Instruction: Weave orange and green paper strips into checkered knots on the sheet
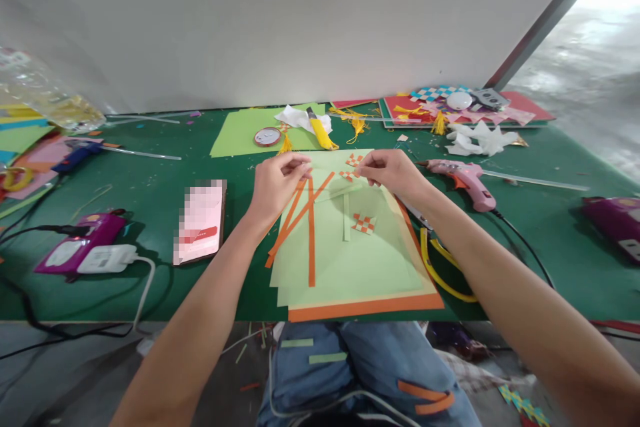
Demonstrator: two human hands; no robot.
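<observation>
My left hand (283, 180) is pinched closed above the top ends of several orange paper strips (311, 233); whatever lies between its fingertips is too small to make out. To the right, my right hand (387, 170) pinches beside small orange-and-white woven paper pieces (349, 176), and its fingertips seem to touch one. Under both hands lies a stack of pale green paper sheets (370, 270) with an orange sheet showing at the bottom edge. Another checkered piece (364, 223) and a pale green strip (347, 217) rest on the stack.
A phone (203, 220) and a purple power strip (87, 240) lie left. Yellow-handled scissors (445, 267) are under my right forearm, near a pink glue gun (465, 181). Behind the stack are a yellow cutter (321, 130), a round tin (267, 137) and crumpled tissue (483, 139).
</observation>
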